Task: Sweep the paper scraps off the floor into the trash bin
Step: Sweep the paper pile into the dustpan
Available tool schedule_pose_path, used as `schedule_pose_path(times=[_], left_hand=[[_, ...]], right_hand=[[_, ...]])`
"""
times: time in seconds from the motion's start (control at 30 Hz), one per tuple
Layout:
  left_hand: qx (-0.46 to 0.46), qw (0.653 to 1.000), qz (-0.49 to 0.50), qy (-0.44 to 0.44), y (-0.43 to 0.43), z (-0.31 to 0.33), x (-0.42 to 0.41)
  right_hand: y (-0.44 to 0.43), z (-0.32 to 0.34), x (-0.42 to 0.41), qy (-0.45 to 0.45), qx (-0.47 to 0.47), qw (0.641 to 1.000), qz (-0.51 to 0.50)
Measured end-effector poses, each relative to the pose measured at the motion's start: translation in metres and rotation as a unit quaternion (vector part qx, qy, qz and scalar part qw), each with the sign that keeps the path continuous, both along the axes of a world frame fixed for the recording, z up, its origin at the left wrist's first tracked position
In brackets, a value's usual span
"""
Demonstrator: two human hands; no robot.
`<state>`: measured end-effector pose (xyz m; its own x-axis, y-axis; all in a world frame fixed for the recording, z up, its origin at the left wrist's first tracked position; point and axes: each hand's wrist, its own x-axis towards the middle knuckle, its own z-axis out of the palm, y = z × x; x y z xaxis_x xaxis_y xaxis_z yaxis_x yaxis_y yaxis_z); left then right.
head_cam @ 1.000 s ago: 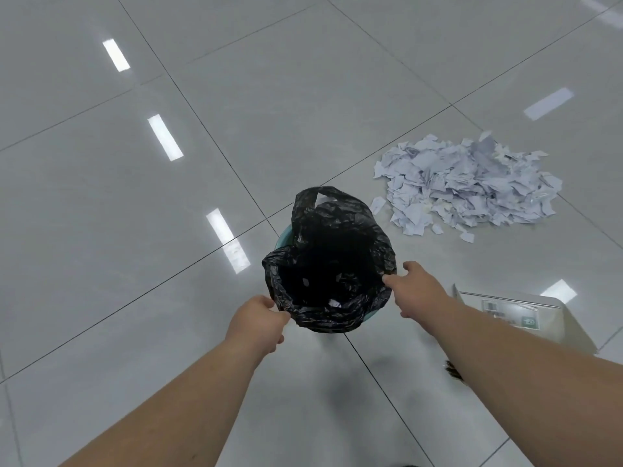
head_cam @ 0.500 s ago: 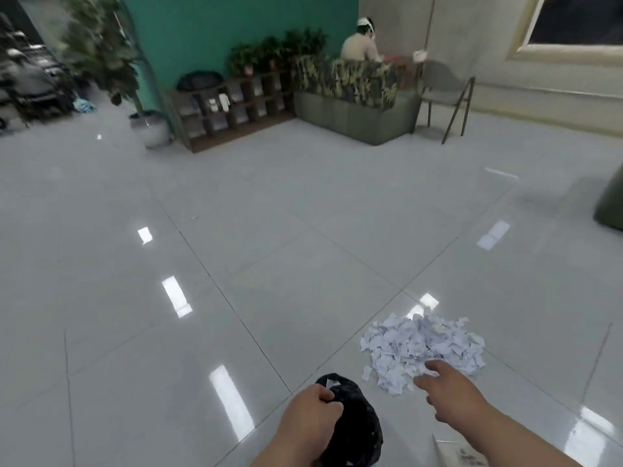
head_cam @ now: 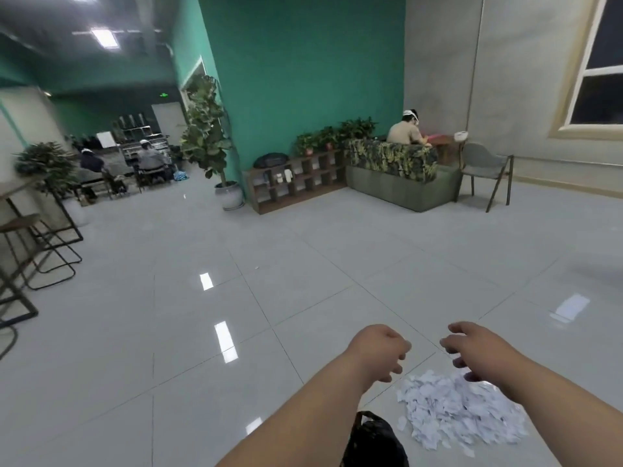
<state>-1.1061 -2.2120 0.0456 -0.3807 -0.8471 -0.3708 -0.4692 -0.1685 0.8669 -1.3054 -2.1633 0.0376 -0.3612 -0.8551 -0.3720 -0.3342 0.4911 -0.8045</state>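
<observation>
Hovering beyond the bin [head_cam: 374,439], the left hand [head_cam: 379,352] and right hand [head_cam: 472,348] hang loosely curled, holding nothing; the scraps [head_cam: 462,412] lie heaped just right of the bin, probably gathered for scooping.

Torn paper scraps [head_cam: 462,412] heaped beside the trash bin [head_cam: 372,443].
White pieces lie in one loose pile on the glossy grey floor [head_cam: 303,264], just right of the bin; a few strays sit nearest it. A crumpled black bag [head_cam: 384,429] lines the bin.

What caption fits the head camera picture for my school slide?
Left hand and right hand hover empty over the floor by paper scraps and a black-bagged trash bin.
</observation>
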Motion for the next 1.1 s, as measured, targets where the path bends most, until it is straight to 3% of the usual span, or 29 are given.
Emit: schedule_pose_path(times=[0.3, 0.7, 0.9, 1.1], left_hand=[[0.027, 0.998, 0.054, 0.008, 0.102, -0.005, -0.084], [0.05, 0.997, 0.053, 0.03, 0.217, -0.004, -0.248], [0.094, 0.995, 0.037, -0.001, 0.229, -0.02, -0.294], [0.169, 0.985, 0.022, -0.042, 0.22, -0.067, -0.323]], right_hand=[[0.101, 0.001, -0.085, 0.027, 0.026, 0.997, 0.07], [0.226, 0.041, -0.248, 0.082, -0.069, 0.993, 0.04], [0.23, 0.054, -0.292, 0.245, -0.105, 0.963, 0.033], [0.183, 0.051, -0.277, 0.266, -0.121, 0.941, 0.171]])
